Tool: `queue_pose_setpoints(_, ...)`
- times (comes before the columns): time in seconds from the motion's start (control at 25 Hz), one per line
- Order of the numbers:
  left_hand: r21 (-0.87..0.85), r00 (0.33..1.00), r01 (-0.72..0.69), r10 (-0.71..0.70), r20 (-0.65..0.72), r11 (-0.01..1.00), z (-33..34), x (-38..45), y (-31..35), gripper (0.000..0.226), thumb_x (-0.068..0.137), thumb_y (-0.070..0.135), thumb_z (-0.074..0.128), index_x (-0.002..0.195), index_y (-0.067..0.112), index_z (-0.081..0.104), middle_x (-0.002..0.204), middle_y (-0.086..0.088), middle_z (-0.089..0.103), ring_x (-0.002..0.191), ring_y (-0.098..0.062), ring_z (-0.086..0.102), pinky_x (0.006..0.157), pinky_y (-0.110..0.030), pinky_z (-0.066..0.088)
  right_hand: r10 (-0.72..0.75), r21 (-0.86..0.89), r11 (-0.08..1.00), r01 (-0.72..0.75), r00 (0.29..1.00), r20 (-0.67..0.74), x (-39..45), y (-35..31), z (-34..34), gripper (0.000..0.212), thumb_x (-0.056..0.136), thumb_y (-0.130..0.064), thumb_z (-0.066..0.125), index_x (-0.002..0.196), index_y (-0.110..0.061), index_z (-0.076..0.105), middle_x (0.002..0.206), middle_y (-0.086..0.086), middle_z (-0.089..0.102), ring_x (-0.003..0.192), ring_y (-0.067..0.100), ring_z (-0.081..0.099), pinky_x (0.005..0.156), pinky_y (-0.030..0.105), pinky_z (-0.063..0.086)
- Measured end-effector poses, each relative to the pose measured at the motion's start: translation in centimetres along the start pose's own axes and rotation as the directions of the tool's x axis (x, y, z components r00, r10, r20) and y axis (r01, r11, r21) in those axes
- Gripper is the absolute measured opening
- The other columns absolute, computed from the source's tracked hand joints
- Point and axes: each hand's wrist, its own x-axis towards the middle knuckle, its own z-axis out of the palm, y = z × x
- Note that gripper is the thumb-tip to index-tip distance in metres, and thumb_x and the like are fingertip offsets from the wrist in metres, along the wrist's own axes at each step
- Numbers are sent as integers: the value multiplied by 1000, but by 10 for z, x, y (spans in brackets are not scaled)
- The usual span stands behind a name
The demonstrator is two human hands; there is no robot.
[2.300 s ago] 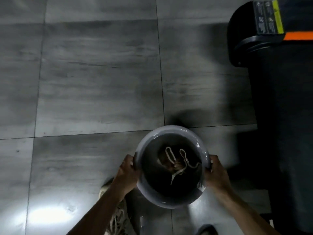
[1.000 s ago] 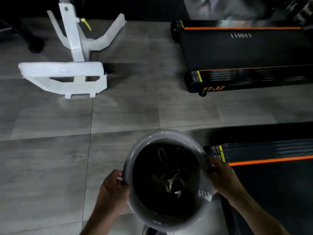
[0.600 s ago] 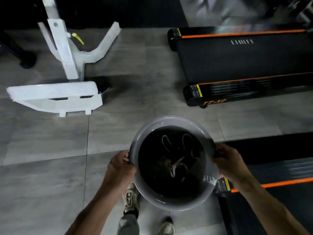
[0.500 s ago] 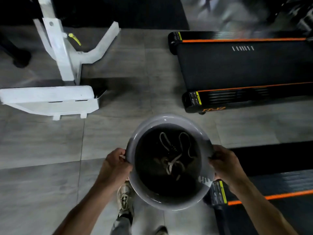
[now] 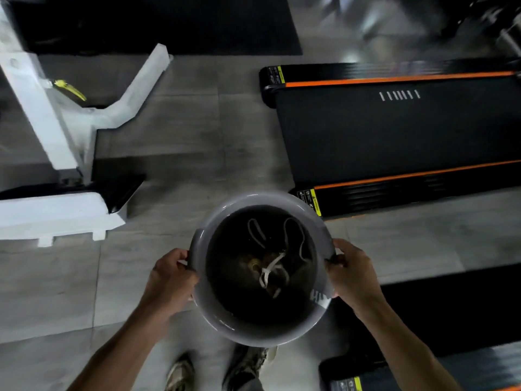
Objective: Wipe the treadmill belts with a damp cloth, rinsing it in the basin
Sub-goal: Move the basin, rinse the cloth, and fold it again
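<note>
I carry a round grey basin point(image 5: 214, 320) in front of me, above the floor. My left hand point(image 5: 169, 280) grips its left rim and my right hand point(image 5: 352, 275) grips its right rim. Dark water fills the basin, and a brownish cloth point(image 5: 270, 269) with pale strips lies sunk in it. A black treadmill point(image 5: 394, 136) with orange side stripes lies ahead on the right. The end of a second treadmill point(image 5: 423, 328) lies at the lower right, close to my right forearm.
A white machine frame point(image 5: 56, 210) with a yellow pin stands on the left. A black floor mat point(image 5: 158, 24) lies at the top. Grey floor tiles point(image 5: 191, 142) run between the frame and the treadmills. My shoes point(image 5: 180, 373) show below the basin.
I have walked forward with the basin held in both hands. The far treadmill and white frame have drawn closer, and the near treadmill has slipped to the lower right.
</note>
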Motion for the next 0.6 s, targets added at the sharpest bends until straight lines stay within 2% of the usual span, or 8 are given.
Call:
queue_pose_setpoints(0.08,-11,1000,20,-20,4,1000,21,28,15,25,75,-9,58,84,14,65,70,-10,66,60,-25,63,50,-30,52,10,2,1000,-10,1000,16,38,-2,-5,25,84,-8,58,98,-27,67,61,-1,69,58,20,67,60,39,59)
queue_pose_setpoints(0.16,1,1000,16,-16,-4,1000,36,55,30,23,68,-1,58,82,16,66,70,-9,67,60,-26,64,54,-35,54,24,7,1000,-25,1000,20,75,-5,-6,24,83,-8,60,95,-27,68,62,-2,69,60,18,66,61,35,58)
queue_pose_setpoints(0.28,45,1000,22,-22,-15,999,55,97,55,26,58,9,53,79,17,66,67,-8,68,61,-28,64,57,-42,55,46,10,999,-46,999,26,128,-12,-3,28,80,-6,62,81,-34,64,57,-2,65,57,16,61,61,32,52)
queue_pose_setpoints(0.36,79,1000,26,-25,-12,997,62,133,70,27,55,12,53,78,18,66,69,-8,69,67,-30,66,60,-46,57,59,13,998,-60,998,28,160,-17,8,29,81,-6,64,82,-35,64,57,-2,65,55,13,59,58,30,49)
queue_pose_setpoints(0.48,130,1000,18,-19,7,991,73,196,89,26,53,17,53,74,27,65,70,-6,68,72,-31,67,63,-49,59,104,32,994,-105,994,21,207,-30,27,19,81,-10,68,91,-26,66,73,-2,69,69,18,65,67,41,57)
queue_pose_setpoints(0.6,175,1000,-8,7,8,984,84,236,108,17,63,24,55,75,33,63,75,-3,69,76,-31,67,68,-47,59,147,-7,989,-147,989,14,247,-41,42,17,79,-16,70,92,-25,63,80,-2,67,76,21,64,73,48,57)
